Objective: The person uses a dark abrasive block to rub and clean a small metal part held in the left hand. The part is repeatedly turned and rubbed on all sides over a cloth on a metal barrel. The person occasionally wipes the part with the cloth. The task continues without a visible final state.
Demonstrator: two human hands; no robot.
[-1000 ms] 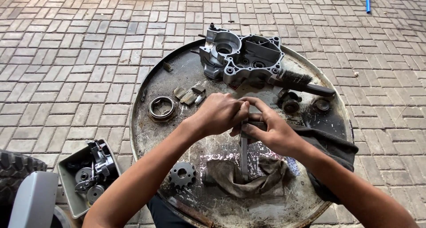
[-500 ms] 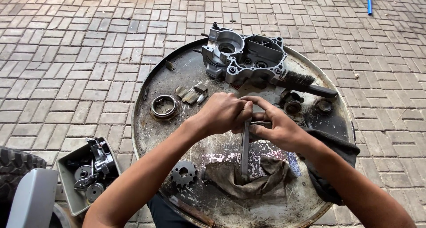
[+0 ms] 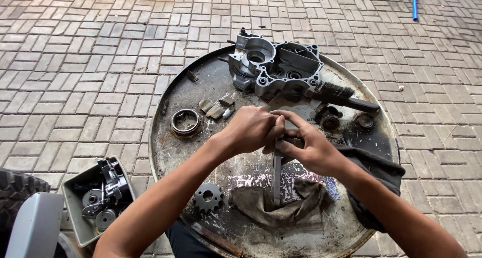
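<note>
Both hands, left hand (image 3: 253, 128) and right hand (image 3: 306, 147), fingers clenched on slim grey metal rod (image 3: 276, 180), upright, lower end on crumpled brown rag (image 3: 281, 205), round rusty metal worktop (image 3: 170, 152).

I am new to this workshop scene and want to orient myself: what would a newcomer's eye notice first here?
First, the left hand and right hand, closed together on top of an upright metal shaft that stands on a grey rag, at the middle of a round rusty metal tray. Next, the grey engine crankcase half at the tray's far edge, and a small sprocket near the left forearm.
</note>
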